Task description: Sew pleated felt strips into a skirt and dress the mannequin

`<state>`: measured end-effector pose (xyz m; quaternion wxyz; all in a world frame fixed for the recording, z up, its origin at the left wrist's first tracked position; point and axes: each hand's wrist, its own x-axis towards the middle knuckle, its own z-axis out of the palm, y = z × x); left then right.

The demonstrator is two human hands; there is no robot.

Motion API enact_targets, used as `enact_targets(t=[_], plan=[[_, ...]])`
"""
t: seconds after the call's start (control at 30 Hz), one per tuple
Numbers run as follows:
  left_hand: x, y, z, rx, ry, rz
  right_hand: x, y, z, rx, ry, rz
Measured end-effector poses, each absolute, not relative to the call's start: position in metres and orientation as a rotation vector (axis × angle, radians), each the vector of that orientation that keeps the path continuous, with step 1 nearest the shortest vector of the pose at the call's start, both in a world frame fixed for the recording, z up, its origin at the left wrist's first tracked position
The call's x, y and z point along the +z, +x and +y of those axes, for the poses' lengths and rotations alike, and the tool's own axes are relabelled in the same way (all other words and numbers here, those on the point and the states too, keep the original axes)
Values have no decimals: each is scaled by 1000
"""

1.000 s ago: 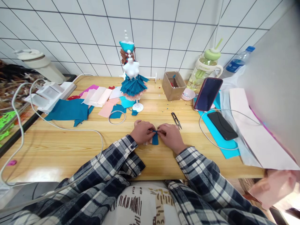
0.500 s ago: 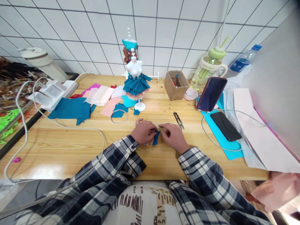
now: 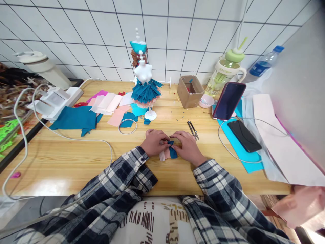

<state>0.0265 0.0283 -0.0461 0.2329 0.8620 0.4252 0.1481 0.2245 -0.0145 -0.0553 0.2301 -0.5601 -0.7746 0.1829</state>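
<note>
Head view: the fingers of the left hand (image 3: 154, 143) covered one end of the pleated cloth (image 3: 173, 152), so that the number of folds and the layers beneath could not be made out. The last three fingers of the right hand (image 3: 187, 147) lay partly behind one another, and its grip was unclear. A rear figure (image 3: 138, 47) was largely hidden by the white dress form (image 3: 144, 73), which wore a teal and pink skirt; the contents of the cardboard box (image 3: 190, 93) were only partly visible. Both plaid sleeves ran up from the lower edge, where the upper arms were cut off. The forearms converged over the wooden table (image 3: 137, 169), the hands low, palms turned inward and fingertips facing each other. The left hand pinched the cloth between thumb and fingers; the thumb and forefinger of the right hand stood apart at the teal end, and whether they gripped it could not be told. The cloth, teal with paler pink layers, lay between the hands near the table's front edge, its loose ends pointing toward the wearer. The thread snips (image 3: 193, 130) rested just beyond the right hand, and a white ring (image 3: 127, 133) lay beyond the left hand, partly over a teal scrap (image 3: 129, 118).
</note>
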Motion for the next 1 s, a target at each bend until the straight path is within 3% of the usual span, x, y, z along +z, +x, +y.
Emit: enact_targets(t=[0.77, 1.0], plan=[[-41, 30, 32, 396, 2357, 1256, -53, 232, -15, 521, -1344, -1998], [-39, 30, 32, 365, 2339, 1244, -53, 229, -15, 484, -1507, -2064]])
